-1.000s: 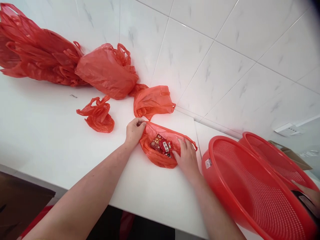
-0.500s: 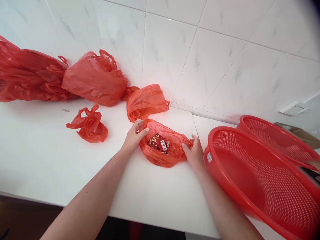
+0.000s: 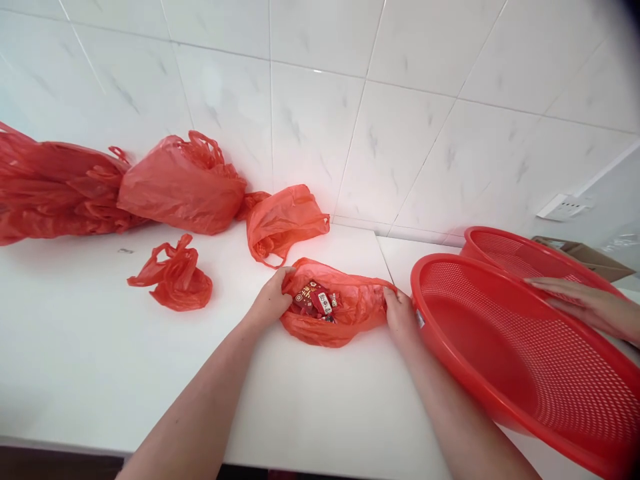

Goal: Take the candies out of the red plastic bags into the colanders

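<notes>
A red plastic bag (image 3: 325, 331) lies on the white table with its mouth spread wide. Inside it, toward the left, are several small dark-red printed packets (image 3: 314, 298) with gold and white markings. My left hand (image 3: 273, 297) grips the bag's left edge, thumb inside the rim. At the right end, my right hand (image 3: 400, 313) pinches the rim between thumb and fingers. The fingertips of both hands are partly hidden by the plastic.
Red plastic baskets, one in front (image 3: 480, 347) and one behind (image 3: 505, 243), stand at right, where another person's hand (image 3: 585, 303) reaches over. A crumpled red bag (image 3: 183, 287) lies left. Filled red bags (image 3: 183, 187) and a loose bag (image 3: 287, 220) line the tiled wall.
My right hand has closed on the bag's right end and drawn it rightward, stretching the mouth. My left hand's grip has tightened. The other person's hand has come further into view. The camera view has tilted up.
</notes>
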Action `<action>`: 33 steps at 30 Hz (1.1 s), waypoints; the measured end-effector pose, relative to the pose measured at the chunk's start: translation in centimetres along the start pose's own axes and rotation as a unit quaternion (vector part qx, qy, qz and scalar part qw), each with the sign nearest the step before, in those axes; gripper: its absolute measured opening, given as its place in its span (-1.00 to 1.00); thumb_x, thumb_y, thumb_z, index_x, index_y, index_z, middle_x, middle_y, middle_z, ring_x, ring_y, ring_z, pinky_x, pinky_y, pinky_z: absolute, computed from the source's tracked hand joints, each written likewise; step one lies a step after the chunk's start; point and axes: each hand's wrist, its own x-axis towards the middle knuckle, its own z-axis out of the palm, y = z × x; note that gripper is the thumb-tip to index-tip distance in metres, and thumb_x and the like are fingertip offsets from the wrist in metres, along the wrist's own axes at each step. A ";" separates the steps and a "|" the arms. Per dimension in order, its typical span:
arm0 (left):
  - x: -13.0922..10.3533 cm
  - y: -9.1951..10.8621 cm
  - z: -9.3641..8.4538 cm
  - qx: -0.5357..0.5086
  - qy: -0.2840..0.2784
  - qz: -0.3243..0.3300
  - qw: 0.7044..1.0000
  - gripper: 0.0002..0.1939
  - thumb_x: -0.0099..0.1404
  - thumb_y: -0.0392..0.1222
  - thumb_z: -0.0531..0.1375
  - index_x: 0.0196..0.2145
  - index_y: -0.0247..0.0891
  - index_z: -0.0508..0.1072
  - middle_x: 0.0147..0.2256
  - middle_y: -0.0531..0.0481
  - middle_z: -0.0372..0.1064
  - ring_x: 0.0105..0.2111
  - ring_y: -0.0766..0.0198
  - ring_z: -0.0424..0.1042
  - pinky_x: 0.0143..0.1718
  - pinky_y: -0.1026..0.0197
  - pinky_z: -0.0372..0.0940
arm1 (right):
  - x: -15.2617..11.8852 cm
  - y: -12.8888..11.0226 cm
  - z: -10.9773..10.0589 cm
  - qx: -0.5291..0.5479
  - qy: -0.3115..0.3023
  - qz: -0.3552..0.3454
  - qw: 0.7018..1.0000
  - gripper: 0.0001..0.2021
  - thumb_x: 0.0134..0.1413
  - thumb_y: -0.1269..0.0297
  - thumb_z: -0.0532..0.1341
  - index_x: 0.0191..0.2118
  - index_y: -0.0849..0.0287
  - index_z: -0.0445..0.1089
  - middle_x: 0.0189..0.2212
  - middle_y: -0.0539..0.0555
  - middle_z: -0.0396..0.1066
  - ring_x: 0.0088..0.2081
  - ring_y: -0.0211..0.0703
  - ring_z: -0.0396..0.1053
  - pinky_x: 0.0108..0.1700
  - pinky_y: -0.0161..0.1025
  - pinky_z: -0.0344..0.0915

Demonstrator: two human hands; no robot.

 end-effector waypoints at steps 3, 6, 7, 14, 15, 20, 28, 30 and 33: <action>0.4 -1.0 -0.2 0.051 0.098 0.003 0.994 -0.51 -0.01 -0.42 0.08 -0.09 -0.12 0.39 -0.10 -0.02 0.44 -0.12 0.13 0.41 -0.07 0.10 0.26 | -0.1 -0.3 -0.5 0.083 -0.010 0.025 0.996 -0.72 -0.01 0.11 0.09 -0.37 0.17 0.45 -0.51 0.04 0.42 -0.44 -0.14 0.33 -0.40 -0.28 0.20; 0.5 -1.5 -0.5 0.088 0.157 -0.003 0.984 -0.72 0.08 -0.32 0.08 -0.23 -0.16 0.43 -0.17 -0.03 0.45 -0.19 0.15 0.40 -0.10 0.11 0.24 | 0.2 0.4 -0.4 0.184 -0.061 0.039 0.980 -0.72 -0.05 0.12 0.15 -0.30 0.17 0.47 -0.49 0.02 0.42 -0.44 -0.17 0.33 -0.40 -0.29 0.23; 0.5 -1.5 -0.5 0.088 0.164 -0.010 0.983 -0.80 0.11 -0.27 0.09 -0.29 -0.16 0.43 -0.21 -0.03 0.45 -0.23 0.15 0.40 -0.13 0.12 0.24 | 0.4 0.8 -0.3 0.209 -0.077 0.045 0.974 -0.71 -0.07 0.11 0.18 -0.28 0.17 0.47 -0.50 0.01 0.41 -0.46 -0.18 0.32 -0.41 -0.28 0.23; 0.4 -0.8 -0.2 -0.041 0.186 -0.019 0.981 -0.78 0.19 0.00 0.11 -0.42 -0.19 0.36 -0.45 0.06 0.38 -0.44 0.25 0.33 -0.36 0.23 0.23 | 1.2 1.5 -0.2 0.266 -0.165 0.065 0.948 -0.64 -0.12 0.00 0.27 -0.26 0.17 0.47 -0.49 -0.01 0.43 -0.46 -0.19 0.33 -0.44 -0.29 0.20; 0.4 -0.7 -0.3 -0.058 0.196 -0.014 0.979 -0.75 0.20 0.04 0.10 -0.44 -0.20 0.34 -0.47 0.07 0.35 -0.46 0.27 0.31 -0.38 0.25 0.22 | 1.1 1.4 -0.5 0.271 -0.181 0.071 0.943 -0.65 -0.12 -0.01 0.28 -0.30 0.17 0.46 -0.51 -0.01 0.42 -0.47 -0.20 0.32 -0.44 -0.29 0.19; 0.5 -0.4 -1.1 -0.104 0.243 -0.005 0.964 -0.67 0.22 0.11 0.07 -0.46 -0.22 0.29 -0.48 0.08 0.30 -0.46 0.30 0.27 -0.41 0.28 0.20 | 1.4 1.6 -1.5 0.315 -0.192 0.095 0.925 -0.61 -0.20 0.03 0.34 -0.65 0.18 0.20 -0.67 -0.10 0.18 -0.62 -0.36 0.10 -0.58 -0.37 0.02; 2.2 7.2 -4.0 -0.194 0.230 0.028 0.953 -0.70 0.15 0.02 0.17 -0.54 -0.24 0.26 -0.58 0.11 0.20 -0.63 0.41 0.14 -0.58 0.32 0.12 | 4.8 -2.2 -3.1 0.385 -0.137 0.064 0.911 -0.65 -0.20 0.02 0.33 -0.57 0.14 0.21 -0.63 -0.09 0.22 -0.65 -0.37 0.10 -0.64 -0.36 0.04; 2.8 10.6 -5.1 -0.232 0.200 0.069 0.949 -0.74 0.11 -0.03 0.20 -0.51 -0.25 0.27 -0.57 0.10 0.24 -0.62 0.42 0.18 -0.58 0.33 0.14 | 5.5 -5.3 -4.6 0.406 -0.152 0.015 0.901 -0.71 -0.18 0.07 0.33 -0.53 0.15 0.27 -0.55 -0.05 0.30 -0.60 -0.35 0.17 -0.62 -0.36 0.09; 3.0 15.1 -6.8 -0.273 0.161 0.160 0.935 -0.80 0.06 -0.16 0.24 -0.43 -0.25 0.29 -0.51 0.08 0.32 -0.56 0.42 0.29 -0.47 0.33 0.24 | 5.6 -9.8 -7.2 0.427 -0.159 -0.074 0.887 -0.77 -0.10 0.13 0.30 -0.49 0.15 0.31 -0.51 -0.06 0.31 -0.56 -0.36 0.20 -0.57 -0.37 0.14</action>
